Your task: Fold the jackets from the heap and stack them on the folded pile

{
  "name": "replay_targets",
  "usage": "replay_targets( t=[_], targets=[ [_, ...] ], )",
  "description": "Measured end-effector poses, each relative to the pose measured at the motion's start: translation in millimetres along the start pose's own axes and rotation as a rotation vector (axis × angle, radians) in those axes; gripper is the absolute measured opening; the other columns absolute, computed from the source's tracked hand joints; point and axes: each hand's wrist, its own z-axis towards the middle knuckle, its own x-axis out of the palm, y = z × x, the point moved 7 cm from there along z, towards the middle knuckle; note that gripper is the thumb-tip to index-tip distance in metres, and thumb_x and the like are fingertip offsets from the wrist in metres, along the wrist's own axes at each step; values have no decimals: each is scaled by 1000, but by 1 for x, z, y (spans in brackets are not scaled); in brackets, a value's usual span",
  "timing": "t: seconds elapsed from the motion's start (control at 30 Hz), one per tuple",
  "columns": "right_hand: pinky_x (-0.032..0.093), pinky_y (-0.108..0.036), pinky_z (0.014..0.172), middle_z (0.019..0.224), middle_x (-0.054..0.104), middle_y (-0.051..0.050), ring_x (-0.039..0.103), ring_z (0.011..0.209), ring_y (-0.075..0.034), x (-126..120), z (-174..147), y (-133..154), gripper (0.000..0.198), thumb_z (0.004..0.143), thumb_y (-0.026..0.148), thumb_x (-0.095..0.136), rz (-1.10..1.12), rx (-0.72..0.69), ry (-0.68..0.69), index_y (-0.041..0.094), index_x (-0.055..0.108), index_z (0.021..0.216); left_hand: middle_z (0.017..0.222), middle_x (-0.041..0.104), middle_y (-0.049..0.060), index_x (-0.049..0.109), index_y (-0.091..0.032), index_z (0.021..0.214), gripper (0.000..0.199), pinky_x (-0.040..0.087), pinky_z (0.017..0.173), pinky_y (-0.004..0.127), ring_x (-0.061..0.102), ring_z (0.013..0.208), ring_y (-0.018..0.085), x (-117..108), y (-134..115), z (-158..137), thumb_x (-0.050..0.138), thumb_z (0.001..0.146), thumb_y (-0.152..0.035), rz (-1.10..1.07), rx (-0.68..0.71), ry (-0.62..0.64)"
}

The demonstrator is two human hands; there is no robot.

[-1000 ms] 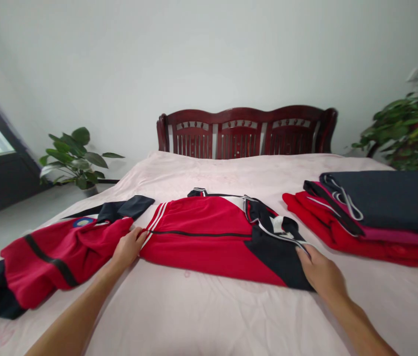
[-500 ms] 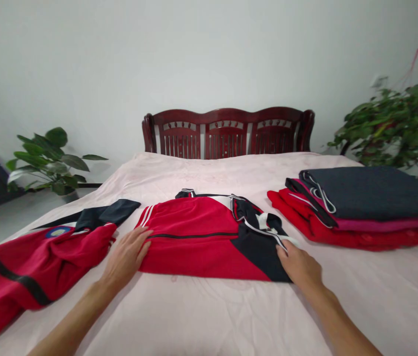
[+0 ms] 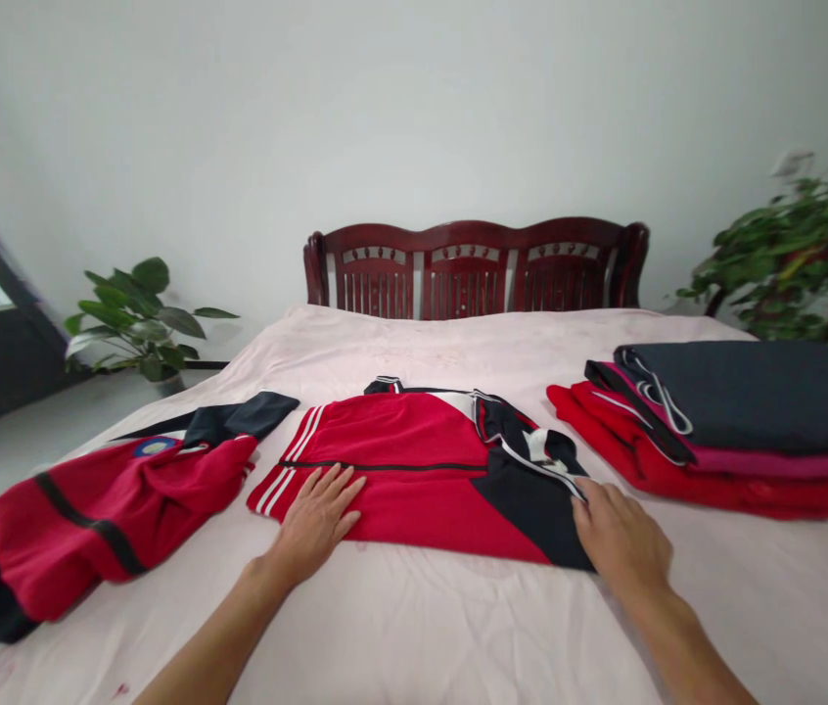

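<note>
A red and black zip jacket (image 3: 414, 509) with white stripes along its hem lies flat on the bed, its hem to the left and its collar to the right. My left hand (image 3: 320, 519) rests on the red front below the black zip line, fingers stretched out and a little apart. At the collar end, my right hand (image 3: 623, 539) is closed on the white-trimmed dark edge; its fingertips are partly hidden. Left of this jacket lies another red and black jacket (image 3: 186, 504), rumpled, with a round blue badge (image 3: 155, 446).
A stack of folded clothes (image 3: 759, 397), dark on top and red at the bottom, sits on the right. Pale pink bedding (image 3: 450, 636) covers the bed up to a dark wooden headboard (image 3: 465, 264). Potted plants (image 3: 139, 318) stand at both sides.
My left hand has moved from the striped hem rightward onto the red front, uncovering the white stripes. My right hand stays at the collar. The view has turned slightly left.
</note>
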Motion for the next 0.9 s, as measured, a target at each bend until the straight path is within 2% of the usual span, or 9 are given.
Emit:
replay_targets(
  t=[0.07,0.13,0.2,0.27,0.37,0.47,0.63,0.77,0.9],
  targets=[
    [47,-44,88,118,67,-16,61,107,-31,-19,-6,27,39,93,22,40,44,-156,-178,17,63,125,146,54,5,51,-28,142,46,26,117,51,41,140,28,-7,-5,1,45,98,-41,-14,-10,-29],
    [43,-43,100,127,64,-14,56,118,-29,-27,-16,61,40,95,20,40,145,-332,-246,17,61,128,141,58,5,56,-27,137,41,25,118,53,44,138,28,-18,-8,1,44,98,-36,-43,-22,-86],
    [38,-40,109,135,60,-10,51,128,-25,-22,-28,96,41,97,24,39,231,-526,-198,19,58,133,138,61,6,59,-26,133,39,24,118,53,47,135,27,-33,0,-3,43,98,-31,-74,-93,-183],
    [35,-41,112,142,56,-7,46,134,-23,-6,-38,118,45,98,31,40,252,-660,-104,21,51,140,135,63,6,60,-26,130,38,27,117,49,49,133,25,-48,21,-15,40,97,-27,-93,-256,-311],
    [37,-47,111,147,52,-8,44,137,-26,23,-38,118,50,98,40,39,216,-630,-27,22,48,144,132,63,11,59,-21,129,40,38,110,45,54,126,26,-57,68,-47,39,96,-29,-119,-605,-424],
    [38,-48,109,149,49,-10,43,138,-26,38,-32,101,52,99,43,35,201,-538,-39,21,48,144,120,68,14,65,-17,119,43,46,99,43,62,113,29,-45,103,-71,39,95,-40,-228,-812,-329],
    [38,-47,109,148,50,-9,43,138,-26,38,-31,95,51,99,43,35,203,-525,-72,20,48,143,98,72,10,68,-18,101,42,49,87,35,67,97,27,-34,114,-71,48,87,-52,-300,-813,-291],
    [38,-47,109,149,49,-8,43,138,-26,37,-31,96,51,99,42,35,179,-493,-65,21,48,143,81,71,3,63,-21,90,33,48,69,27,67,75,20,-37,115,-69,45,90,-48,-306,-862,-306],
    [39,-48,108,150,48,-10,44,137,-28,37,-29,92,53,97,45,37,159,-435,-52,19,48,143,73,67,0,56,-23,81,24,42,64,24,65,70,17,-42,117,-75,47,90,-43,-252,-889,-280]
  ],
)
